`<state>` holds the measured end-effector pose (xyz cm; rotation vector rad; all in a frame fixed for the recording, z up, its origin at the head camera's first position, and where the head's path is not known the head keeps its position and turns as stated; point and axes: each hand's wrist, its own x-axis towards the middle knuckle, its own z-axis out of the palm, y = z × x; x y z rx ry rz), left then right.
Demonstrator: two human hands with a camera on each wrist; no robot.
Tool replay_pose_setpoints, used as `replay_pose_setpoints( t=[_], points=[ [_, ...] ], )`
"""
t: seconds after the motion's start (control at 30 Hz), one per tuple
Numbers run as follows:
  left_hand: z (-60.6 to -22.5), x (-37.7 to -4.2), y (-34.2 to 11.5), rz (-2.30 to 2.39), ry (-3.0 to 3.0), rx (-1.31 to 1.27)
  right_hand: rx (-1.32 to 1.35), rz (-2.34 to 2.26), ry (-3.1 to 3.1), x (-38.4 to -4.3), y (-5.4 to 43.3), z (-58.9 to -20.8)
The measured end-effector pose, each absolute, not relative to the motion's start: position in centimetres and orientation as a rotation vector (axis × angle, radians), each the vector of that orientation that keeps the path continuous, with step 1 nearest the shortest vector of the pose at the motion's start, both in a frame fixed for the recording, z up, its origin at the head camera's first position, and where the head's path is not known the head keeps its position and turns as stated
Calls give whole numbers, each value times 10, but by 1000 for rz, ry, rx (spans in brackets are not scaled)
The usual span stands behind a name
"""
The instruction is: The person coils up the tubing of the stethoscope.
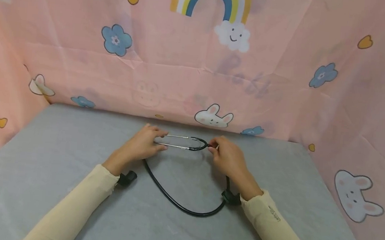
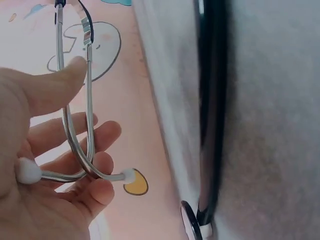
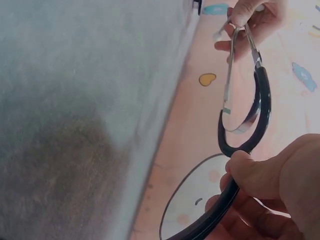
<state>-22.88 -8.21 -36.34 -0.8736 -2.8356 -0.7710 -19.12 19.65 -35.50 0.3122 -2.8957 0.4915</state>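
Observation:
A stethoscope with black tubing [image 1: 198,214] is held above the grey table by both hands. My left hand [image 1: 144,142] holds its two metal ear tubes [image 2: 90,120], thumb on one side and fingers behind. White eartips [image 2: 29,171] show by the palm and beyond the fingers in the left wrist view. Between thumb and fingers, my right hand [image 1: 228,156] pinches the black tubing just below the Y-shaped fork [image 3: 265,110]. From there the tubing loops down toward me and back under the left hand. The round chest piece [image 2: 191,220] lies low in the left wrist view; the left hand hides it in the head view.
The grey table [image 1: 38,183] reaches back to a pink curtain [image 1: 182,74] printed with rabbits, flowers and a rainbow. Curtain also hangs along both sides. Small black devices [image 1: 127,178] sit at both wrists, beside the cream sleeves [image 1: 81,201].

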Motion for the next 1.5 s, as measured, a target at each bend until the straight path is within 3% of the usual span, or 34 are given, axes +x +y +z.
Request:
replay_pose_setpoints(
  t=[0.3, 0.63, 1.23, 1.5],
  points=[
    [-368, -228, -78, -783, -2804, -819, 359, 476, -2840, -191, 198, -359],
    [-364, -225, -74, -942, -2683, -590, 396, 608, -2807, -194, 198, -358],
    [-365, -220, -73, -885, -2485, -621, 387, 717, -2764, -194, 200, -352],
    [-365, -226, -79, -901, -2251, -716, 359, 850, -2830, -203, 222, -351]
  ],
)
